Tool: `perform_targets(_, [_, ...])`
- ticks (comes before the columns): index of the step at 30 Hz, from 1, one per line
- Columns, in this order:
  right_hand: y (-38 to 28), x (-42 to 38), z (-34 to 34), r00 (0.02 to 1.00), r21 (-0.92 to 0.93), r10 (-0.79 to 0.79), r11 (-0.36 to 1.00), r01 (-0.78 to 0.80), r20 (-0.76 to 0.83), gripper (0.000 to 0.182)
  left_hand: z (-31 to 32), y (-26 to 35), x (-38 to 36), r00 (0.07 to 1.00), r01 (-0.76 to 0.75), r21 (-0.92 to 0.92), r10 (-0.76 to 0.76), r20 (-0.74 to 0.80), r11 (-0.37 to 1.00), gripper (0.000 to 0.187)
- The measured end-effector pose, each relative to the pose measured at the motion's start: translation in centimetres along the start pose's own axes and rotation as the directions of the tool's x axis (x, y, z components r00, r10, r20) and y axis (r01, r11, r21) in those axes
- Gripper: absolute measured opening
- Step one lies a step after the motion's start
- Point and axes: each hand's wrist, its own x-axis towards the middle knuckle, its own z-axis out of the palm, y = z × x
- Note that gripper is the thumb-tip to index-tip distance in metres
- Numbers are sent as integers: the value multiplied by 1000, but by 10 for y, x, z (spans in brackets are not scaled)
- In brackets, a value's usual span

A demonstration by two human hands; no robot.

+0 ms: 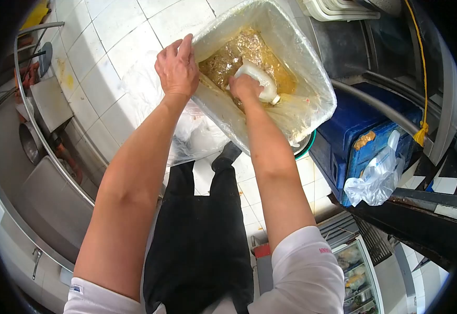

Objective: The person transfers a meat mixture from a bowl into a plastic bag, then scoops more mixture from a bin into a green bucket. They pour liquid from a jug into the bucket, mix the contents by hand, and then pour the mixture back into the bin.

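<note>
My left hand (pixel 178 68) grips the left rim of a large square bin (pixel 312 68), fingers curled at its edge. Clear plastic lines the bin. Brownish-yellow liquid (pixel 283 65) with bits floating in it covers the bottom. Reaching inside, my right hand (pixel 246 87) is closed on a white plastic jug (pixel 264 80), whose capped end points toward the lower right. The jug lies low in the bin, against the liquid. Its handle and the fingertips holding it are hidden by my hand.
Crumpled clear plastic (pixel 200 128) lies on the white-tiled floor by the bin's left side. To the right stands a blue container (pixel 338 144) with a white plastic bag (pixel 377 178) hanging on it. A metal rail (pixel 53 146) curves along the left.
</note>
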Motion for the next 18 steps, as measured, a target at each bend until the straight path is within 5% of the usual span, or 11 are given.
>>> perform_targets(5, [14, 18, 1, 998, 227, 47, 972, -57, 51, 56, -1, 1, 1, 1000, 4, -8, -4, -9, 1000, 32])
perform_targets(8, [42, 32, 6, 996, 421, -89, 905, 68, 31, 51, 1, 1, 1, 999, 2, -20, -3, -36, 1000, 30])
perform_targets(18, [107, -15, -11, 980, 701, -198, 695, 160, -27, 36, 6, -3, -1, 999, -15, 13, 16, -51, 1000, 32])
